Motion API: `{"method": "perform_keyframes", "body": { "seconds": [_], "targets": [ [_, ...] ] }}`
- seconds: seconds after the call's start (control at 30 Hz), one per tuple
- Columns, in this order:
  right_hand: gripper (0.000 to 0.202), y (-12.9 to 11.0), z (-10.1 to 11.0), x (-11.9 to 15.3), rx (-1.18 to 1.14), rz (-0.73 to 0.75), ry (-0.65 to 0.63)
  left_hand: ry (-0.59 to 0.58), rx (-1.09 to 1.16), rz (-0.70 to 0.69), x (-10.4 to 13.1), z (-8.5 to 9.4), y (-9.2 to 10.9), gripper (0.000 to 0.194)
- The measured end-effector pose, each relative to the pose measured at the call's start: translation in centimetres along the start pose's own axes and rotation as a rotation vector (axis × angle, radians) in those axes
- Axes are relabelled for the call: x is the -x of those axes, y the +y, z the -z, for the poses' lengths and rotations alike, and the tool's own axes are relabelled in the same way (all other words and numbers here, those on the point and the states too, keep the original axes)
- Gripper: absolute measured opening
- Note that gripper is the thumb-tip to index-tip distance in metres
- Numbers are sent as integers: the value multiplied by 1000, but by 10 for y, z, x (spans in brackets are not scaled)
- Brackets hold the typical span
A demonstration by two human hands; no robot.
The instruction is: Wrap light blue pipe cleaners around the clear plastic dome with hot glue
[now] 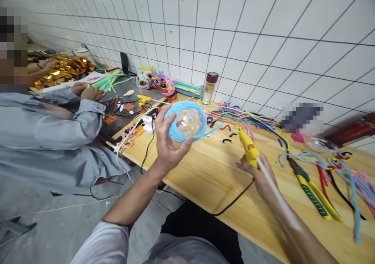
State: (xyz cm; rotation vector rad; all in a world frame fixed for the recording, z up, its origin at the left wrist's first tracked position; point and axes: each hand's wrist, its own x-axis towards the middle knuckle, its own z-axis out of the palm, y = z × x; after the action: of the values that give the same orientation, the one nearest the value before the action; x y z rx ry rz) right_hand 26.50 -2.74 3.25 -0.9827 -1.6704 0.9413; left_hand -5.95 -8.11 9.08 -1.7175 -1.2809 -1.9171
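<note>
My left hand (170,139) is closed around a clear plastic dome (189,122), raised above the table. Light blue pipe cleaner (172,117) winds round its rim, and one loose end sticks out to the right. In my right hand (265,170) is a yellow hot glue gun (248,145), its nozzle tilted up and left, apart from the dome. A long whitish glue stick (277,191) runs out of its back, and a dark cord hangs from it. Small dark and red pipe cleaner scraps (227,140) lie near the nozzle.
Pliers (313,195) and twisted pipe cleaners (319,159) lie at the right on the wooden table (202,178). Behind are a bottle (210,88), colourful fuzzy heads (167,86) and a pipe cleaner pile (243,117). A co-worker's sleeve (58,115) is at the left, near another glue gun (144,100).
</note>
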Motion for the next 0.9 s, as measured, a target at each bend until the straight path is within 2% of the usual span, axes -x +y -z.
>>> {"method": "perform_keyframes", "body": {
  "seconds": [0.07,0.17,0.3,0.43,0.57,0.7,0.9],
  "targets": [
    [28,-12,11,12,-52,-47,51,-79,11,-28,6,-22,-1,73],
    [25,-27,17,23,-101,-25,71,-169,35,-77,19,-53,-7,72],
    [29,-31,23,25,-49,-29,-65,-257,-13,-91,36,-79,-14,70],
    [34,-29,29,22,53,-51,-203,-331,9,-106,44,-82,-18,72],
    [37,-29,27,19,85,-40,-232,-380,39,-111,48,-79,-20,75],
    [38,-35,21,17,122,-18,-294,-381,76,-113,50,-78,-21,75],
    [32,-38,17,16,120,-3,-312,-399,67,-103,52,-76,-26,75]
  ]
}}
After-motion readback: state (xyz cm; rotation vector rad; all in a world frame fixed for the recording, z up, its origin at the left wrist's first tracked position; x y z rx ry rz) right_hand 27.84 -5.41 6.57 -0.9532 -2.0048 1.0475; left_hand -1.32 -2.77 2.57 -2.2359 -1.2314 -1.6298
